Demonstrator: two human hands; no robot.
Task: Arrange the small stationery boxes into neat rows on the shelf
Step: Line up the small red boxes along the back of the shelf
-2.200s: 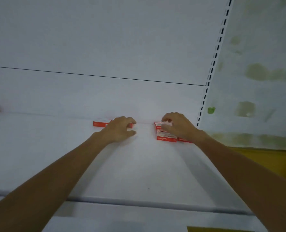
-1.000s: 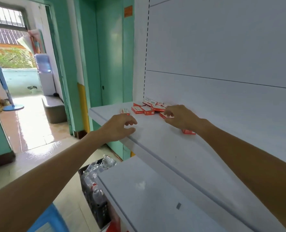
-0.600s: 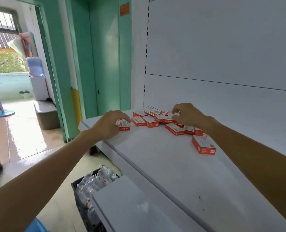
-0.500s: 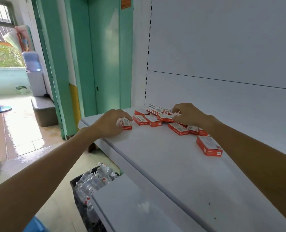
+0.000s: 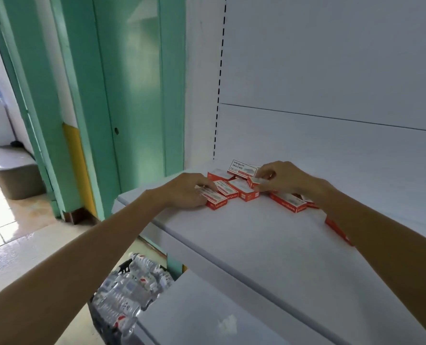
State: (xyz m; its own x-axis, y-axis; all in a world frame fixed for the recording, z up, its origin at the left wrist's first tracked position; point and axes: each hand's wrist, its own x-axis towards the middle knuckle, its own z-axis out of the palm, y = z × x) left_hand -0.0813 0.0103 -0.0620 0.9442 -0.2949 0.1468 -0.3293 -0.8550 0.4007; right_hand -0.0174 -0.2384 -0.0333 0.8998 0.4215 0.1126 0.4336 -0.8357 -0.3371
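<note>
So, left hand [image 5: 185, 192] curls its fingers over the front red box [image 5: 215, 200] on the shelf [image 5: 256, 245]; right hand [image 5: 283, 179] pinches a small box [image 5: 256, 181]. Just behind its fingertips, a tilted box [image 5: 242, 168] reads roughly "wenguze 24/6".

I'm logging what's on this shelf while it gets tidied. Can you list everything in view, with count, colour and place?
stationery boxes: at least nine, red and white, scattered at the shelf's back left, some partly hidden
shelf: one, white, under the boxes
lower shelf: one, white, below it
back panel: white, behind the shelf
crate: one, black, holding clear bottles, on the floor below
door: one, green, left
bin: one, grey, floor, far left
left hand: grips the front-left box
right hand: fingers pinch the middle box
</note>
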